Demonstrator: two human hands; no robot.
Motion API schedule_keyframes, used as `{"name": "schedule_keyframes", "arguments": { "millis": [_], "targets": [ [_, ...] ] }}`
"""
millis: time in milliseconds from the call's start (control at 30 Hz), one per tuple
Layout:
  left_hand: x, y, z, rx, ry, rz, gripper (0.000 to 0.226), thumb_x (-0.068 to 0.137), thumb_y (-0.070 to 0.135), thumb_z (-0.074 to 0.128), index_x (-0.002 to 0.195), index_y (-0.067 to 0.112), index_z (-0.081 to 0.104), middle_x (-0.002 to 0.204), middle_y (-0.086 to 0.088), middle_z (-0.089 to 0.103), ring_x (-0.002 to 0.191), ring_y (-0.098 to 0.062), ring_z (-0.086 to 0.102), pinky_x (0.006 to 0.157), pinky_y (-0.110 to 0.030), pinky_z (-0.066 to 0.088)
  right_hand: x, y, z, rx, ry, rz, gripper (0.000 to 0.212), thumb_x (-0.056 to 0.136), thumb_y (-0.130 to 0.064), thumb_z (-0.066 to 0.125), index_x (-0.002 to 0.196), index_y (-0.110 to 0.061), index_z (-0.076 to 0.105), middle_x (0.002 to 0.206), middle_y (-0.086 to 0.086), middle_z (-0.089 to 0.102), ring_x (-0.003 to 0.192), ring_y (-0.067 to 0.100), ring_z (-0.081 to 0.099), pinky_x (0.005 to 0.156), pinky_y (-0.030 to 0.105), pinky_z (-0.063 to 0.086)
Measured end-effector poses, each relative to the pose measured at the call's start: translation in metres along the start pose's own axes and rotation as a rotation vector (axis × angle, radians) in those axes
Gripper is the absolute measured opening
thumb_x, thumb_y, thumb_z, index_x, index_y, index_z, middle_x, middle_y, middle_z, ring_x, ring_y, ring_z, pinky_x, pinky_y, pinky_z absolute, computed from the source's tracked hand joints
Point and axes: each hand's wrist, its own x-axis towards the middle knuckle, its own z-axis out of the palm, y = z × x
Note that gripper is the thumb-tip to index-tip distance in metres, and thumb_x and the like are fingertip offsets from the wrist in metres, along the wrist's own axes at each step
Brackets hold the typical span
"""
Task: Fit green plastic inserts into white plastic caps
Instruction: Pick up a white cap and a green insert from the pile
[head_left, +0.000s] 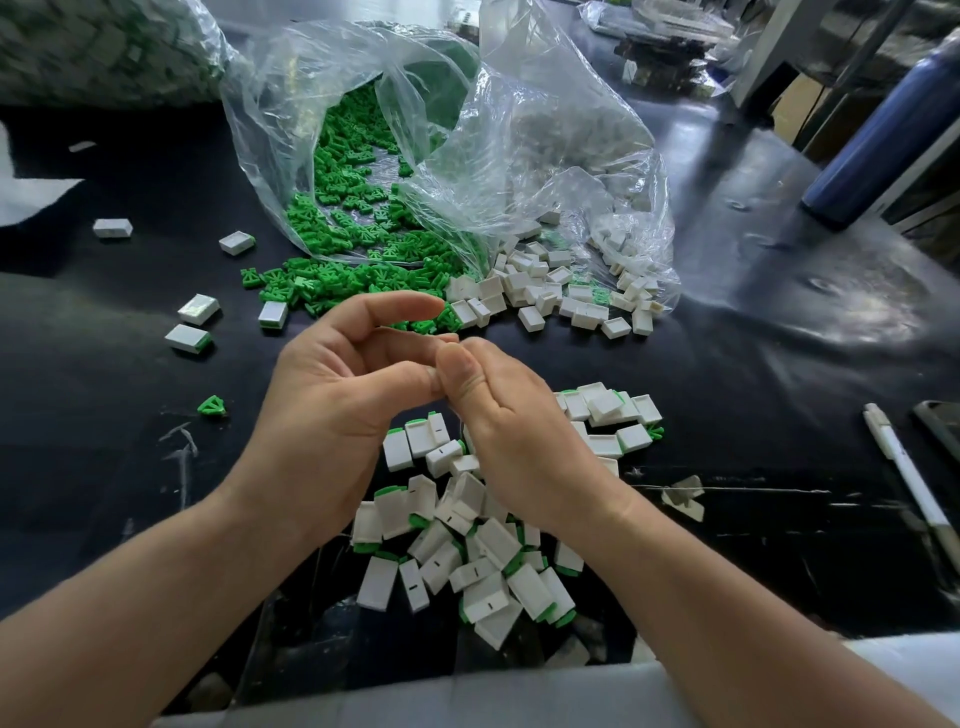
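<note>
Boxy white caps (457, 551) lie beneath curled hands.

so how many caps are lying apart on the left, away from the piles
5: two far left, two nearer, one by the green heap. More may hide behind the bags.

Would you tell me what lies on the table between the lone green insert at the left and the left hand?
In the head view, nothing: only bare black table separates the lone green insert from the left hand.
</note>
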Motion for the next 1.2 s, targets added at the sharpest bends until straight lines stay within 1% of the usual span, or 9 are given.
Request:
{"name": "schedule_keyframes", "arguments": {
  "millis": [100, 233, 433, 533, 700, 833, 1000, 1133, 1200],
  "targets": [
    [0.0, -0.0001, -0.0001, -0.009, 0.002, -0.001, 0.035, 0.057, -0.003, 0.06, 0.089, 0.011, 0.062, 0.069, -0.006, 0.071, 0.068, -0.016, 0.069, 0.064, -0.023, 0.055, -0.0003, -0.0003, -0.0002, -0.006, 0.004, 0.002, 0.04, 0.098, -0.037, 0.028, 0.102, -0.008, 0.055, 0.098, 0.009, 0.061, 0.095, 0.025, 0.055, 0.085, 0.049, 0.042],
    [-0.0002, -0.001, -0.0006, -0.01, 0.008, 0.002, 0.035, 0.057, -0.003, 0.06, 0.089, 0.011, 0.062, 0.069, -0.006, 0.071, 0.069, -0.016, 0.069, 0.065, -0.023, 0.054, -0.0002, -0.0008, 0.0, -0.017, 0.017, -0.001, 0.04, 0.098, -0.038, 0.027, 0.101, -0.01, 0.055, 0.097, 0.007, 0.061, 0.093, 0.024, 0.055, 0.084, 0.048, 0.042],
    [-0.0009, -0.0017, 0.0, -0.021, 0.026, 0.006, 0.033, 0.058, -0.004, 0.059, 0.089, 0.009, 0.061, 0.068, -0.005, 0.071, 0.068, -0.015, 0.069, 0.064, -0.022, 0.054, -0.0006, -0.0013, 0.0024, -0.01, 0.037, -0.02, 0.032, 0.098, -0.038, 0.027, 0.09, -0.017, 0.051, 0.089, 0.002, 0.058, 0.087, 0.023, 0.054, 0.081, 0.048, 0.043],
    [-0.001, -0.0012, 0.0001, -0.032, 0.03, 0.002, 0.033, 0.057, -0.003, 0.059, 0.089, 0.008, 0.06, 0.068, -0.005, 0.071, 0.066, -0.015, 0.069, 0.063, -0.022, 0.054, -0.0003, -0.0017, 0.0032, -0.012, 0.047, -0.031, 0.032, 0.098, -0.037, 0.028, 0.088, -0.017, 0.05, 0.085, -0.001, 0.055, 0.085, 0.023, 0.052, 0.079, 0.047, 0.043],
    [-0.0015, -0.0008, 0.0005, -0.041, 0.026, -0.002, 0.033, 0.058, -0.004, 0.058, 0.089, 0.007, 0.06, 0.066, -0.004, 0.071, 0.065, -0.014, 0.069, 0.062, -0.021, 0.054, -0.0008, -0.0028, 0.003, -0.013, 0.048, -0.037, 0.028, 0.098, -0.036, 0.028, 0.081, -0.022, 0.045, 0.075, -0.009, 0.048, 0.077, 0.017, 0.047, 0.076, 0.044, 0.043],
    [-0.0017, -0.0016, 0.0011, -0.052, 0.022, -0.006, 0.033, 0.057, -0.004, 0.059, 0.088, 0.007, 0.06, 0.066, -0.004, 0.071, 0.063, -0.014, 0.069, 0.062, -0.021, 0.054, -0.0008, -0.0028, 0.002, -0.021, 0.045, -0.04, 0.027, 0.098, -0.036, 0.029, 0.084, -0.022, 0.045, 0.078, -0.008, 0.049, 0.082, 0.019, 0.049, 0.077, 0.043, 0.042],
    [-0.0018, -0.0018, -0.0005, -0.054, 0.019, -0.016, 0.033, 0.058, -0.004, 0.059, 0.09, 0.006, 0.06, 0.068, -0.005, 0.072, 0.064, -0.015, 0.069, 0.062, -0.021, 0.054, -0.0009, -0.0027, 0.0021, -0.034, 0.053, -0.045, 0.027, 0.098, -0.036, 0.029, 0.077, -0.028, 0.042, 0.076, -0.008, 0.049, 0.08, 0.018, 0.048, 0.076, 0.043, 0.042],
    [-0.0023, -0.0021, 0.0002, -0.056, 0.01, -0.021, 0.034, 0.057, -0.004, 0.059, 0.09, 0.006, 0.059, 0.067, -0.005, 0.072, 0.064, -0.015, 0.069, 0.062, -0.021, 0.054, -0.0003, -0.0009, 0.0025, -0.037, 0.064, -0.051, 0.028, 0.099, -0.035, 0.029, 0.074, -0.029, 0.041, 0.072, -0.011, 0.047, 0.075, 0.016, 0.047, 0.071, 0.039, 0.04],
    [-0.0025, -0.0019, 0.0002, -0.06, 0.008, -0.024, 0.034, 0.058, -0.004, 0.059, 0.09, 0.006, 0.059, 0.066, -0.005, 0.071, 0.063, -0.015, 0.069, 0.061, -0.022, 0.055, -0.0002, 0.0004, 0.0018, -0.012, 0.067, -0.045, 0.031, 0.099, -0.036, 0.029, 0.074, -0.027, 0.046, 0.07, -0.012, 0.046, 0.072, 0.014, 0.045, 0.068, 0.035, 0.037]
  ]
}}
